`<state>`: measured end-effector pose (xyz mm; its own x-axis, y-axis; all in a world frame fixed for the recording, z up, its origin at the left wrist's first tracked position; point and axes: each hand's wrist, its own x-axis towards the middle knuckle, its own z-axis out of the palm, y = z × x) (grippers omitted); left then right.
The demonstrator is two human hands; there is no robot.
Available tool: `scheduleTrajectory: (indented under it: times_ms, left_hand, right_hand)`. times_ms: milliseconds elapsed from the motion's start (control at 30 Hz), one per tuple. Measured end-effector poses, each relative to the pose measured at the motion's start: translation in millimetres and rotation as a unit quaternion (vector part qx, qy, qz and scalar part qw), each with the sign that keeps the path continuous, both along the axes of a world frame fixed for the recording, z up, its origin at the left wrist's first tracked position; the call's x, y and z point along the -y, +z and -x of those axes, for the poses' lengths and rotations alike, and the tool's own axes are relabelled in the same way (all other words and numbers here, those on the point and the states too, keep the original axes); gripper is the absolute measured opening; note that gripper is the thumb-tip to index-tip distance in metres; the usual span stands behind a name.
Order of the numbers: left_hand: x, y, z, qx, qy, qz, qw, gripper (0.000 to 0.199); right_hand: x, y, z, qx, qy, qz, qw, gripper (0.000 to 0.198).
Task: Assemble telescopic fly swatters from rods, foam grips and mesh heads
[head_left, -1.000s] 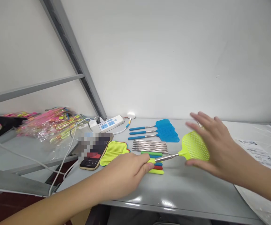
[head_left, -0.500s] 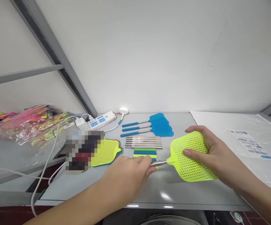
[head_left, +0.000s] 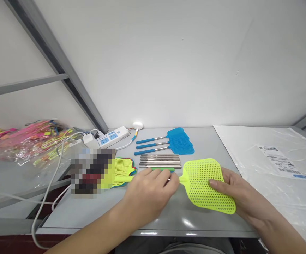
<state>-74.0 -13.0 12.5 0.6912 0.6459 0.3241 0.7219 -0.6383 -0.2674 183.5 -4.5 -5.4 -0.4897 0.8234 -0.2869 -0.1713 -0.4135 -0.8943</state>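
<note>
A yellow-green fly swatter is held level above the table by both my hands. My left hand is closed around its shaft near the neck, hiding most of the metal rod. A yellow handle sticks out to the left of that fist. The fingers of my right hand pinch the perforated head, thumb on top and the other fingers behind. Just beyond my left hand lie a green handle sleeve and several metal rods. Other sleeves there are mostly hidden by the hand.
Three blue fly swatters lie at the back. Stacked swatter heads rest at left, beside a pixelated patch. A power strip with cables stands behind. Plastic-wrapped colourful items are far left, white plastic packaging at right.
The swatter's head has shifted left and slightly down with my right hand. The yellow handle now shows left of my left fist, which covers more of the shaft.
</note>
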Motion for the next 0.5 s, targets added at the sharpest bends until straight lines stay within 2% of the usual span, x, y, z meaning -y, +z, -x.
scheduleTrajectory:
  times_ms: [100,167,200,233,300,333,367,400,433,467,500]
  left_hand:
    - [4,-3.6,1,0.03,-0.023,0.036,0.999,0.02]
    - [6,-4.9,-1,0.057,-0.036,0.054,0.996,0.015]
    - [7,-4.8,-3,0.073,-0.04,0.063,0.994,0.012]
    - [8,-4.0,-4,0.091,-0.043,0.077,0.992,0.012]
    - [10,0.8,-5,0.129,-0.037,0.128,0.983,0.015]
    - [11,5.1,-5,0.148,-0.027,0.163,0.975,0.017]
    - [13,10.5,-4,0.166,-0.009,0.202,0.965,0.02]
    - [15,16.8,-2,0.185,0.014,0.241,0.953,0.024]
    - [17,23.6,0,0.209,0.038,0.279,0.936,0.027]
    - [20,30.3,2,0.24,0.059,0.316,0.916,0.03]
    - [23,36.2,3,0.28,0.075,0.35,0.891,0.031]
  right_hand:
    - [10,-4,-9,0.08,-0.024,-0.084,0.993,0.036]
    - [16,-2,-16,0.175,-0.059,-0.217,0.959,0.024]
    - [18,1,-19,0.215,-0.071,-0.316,0.921,0.02]
    - [20,3,-23,0.251,-0.075,-0.424,0.867,0.02]
    - [23,4,-33,0.305,-0.083,-0.612,0.725,0.029]
    - [24,3,-38,0.326,-0.105,-0.675,0.654,0.034]
    - [25,1,-43,0.35,-0.141,-0.712,0.593,0.036]
    - [25,-2,-48,0.369,-0.19,-0.726,0.549,0.035]
    - [25,-6,-52,0.377,-0.244,-0.725,0.523,0.033]
    - [24,-9,-55,0.372,-0.293,-0.715,0.514,0.028]
    - [23,-13,-56,0.361,-0.325,-0.693,0.532,0.024]
